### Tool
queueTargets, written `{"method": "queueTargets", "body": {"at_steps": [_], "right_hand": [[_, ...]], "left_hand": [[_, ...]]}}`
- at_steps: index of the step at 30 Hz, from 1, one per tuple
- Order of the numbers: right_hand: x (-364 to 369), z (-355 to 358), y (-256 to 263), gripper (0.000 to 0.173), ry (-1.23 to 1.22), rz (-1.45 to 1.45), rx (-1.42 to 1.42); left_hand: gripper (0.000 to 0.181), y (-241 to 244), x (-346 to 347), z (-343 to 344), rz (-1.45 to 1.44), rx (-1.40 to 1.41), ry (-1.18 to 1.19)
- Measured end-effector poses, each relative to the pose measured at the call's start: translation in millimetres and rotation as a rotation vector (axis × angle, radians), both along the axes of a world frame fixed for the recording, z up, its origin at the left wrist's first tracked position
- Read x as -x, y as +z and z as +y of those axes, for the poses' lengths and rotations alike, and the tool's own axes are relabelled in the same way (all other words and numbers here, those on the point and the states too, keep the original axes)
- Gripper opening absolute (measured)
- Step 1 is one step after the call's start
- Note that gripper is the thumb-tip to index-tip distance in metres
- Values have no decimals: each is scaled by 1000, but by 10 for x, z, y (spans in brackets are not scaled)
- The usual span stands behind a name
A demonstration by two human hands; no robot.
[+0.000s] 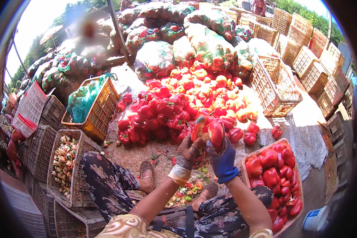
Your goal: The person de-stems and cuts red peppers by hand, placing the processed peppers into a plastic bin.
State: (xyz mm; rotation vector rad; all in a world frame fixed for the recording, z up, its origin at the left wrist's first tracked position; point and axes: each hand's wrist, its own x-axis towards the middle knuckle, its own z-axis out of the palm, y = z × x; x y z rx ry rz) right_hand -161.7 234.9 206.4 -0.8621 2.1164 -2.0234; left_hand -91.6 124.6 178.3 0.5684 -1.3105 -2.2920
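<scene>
My left hand [190,153], in a stained glove with a pale cuff, grips a piece of red bell pepper [198,128] whose pale inner side shows. Close beside it my right hand [223,160], in a blue glove, is closed around another red pepper piece [216,135], held upright. The two pieces are apart at the top; whether a tool sits between the hands cannot be made out. Just beyond them lies a large heap of red bell peppers [166,113] on a ground sheet. At my right knee stands a crate of red peppers [269,172].
On the left, a crate [77,166] holds pepper cores, and an orange crate [105,107] holds green netting. Full mesh sacks [154,59] stand behind the heap. A plastic crate [278,89] and stacked crates [309,68] line the right. A white bucket [315,218] lies at lower right.
</scene>
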Motion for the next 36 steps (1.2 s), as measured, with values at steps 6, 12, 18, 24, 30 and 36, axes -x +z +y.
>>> {"method": "queueTargets", "body": {"at_steps": [6,12,18,24,30,36], "right_hand": [[-183,-21,64,58,162,415,-148],[-142,48,93,62,551,80,-171],[-68,30,288,72,336,12,-102],[75,91,128,84,430,249,-447],[73,145,138,85,502,141,-301],[50,132,200,66,545,-27,-255]], "left_hand": [[45,-344,188,-162,377,-14,231],[44,-377,-49,-398,324,83,133],[51,-247,-238,-363,83,452,144],[55,-284,-281,-272,-44,681,84],[58,-103,-392,-369,43,429,-190],[61,73,-557,-510,50,299,-371]]}}
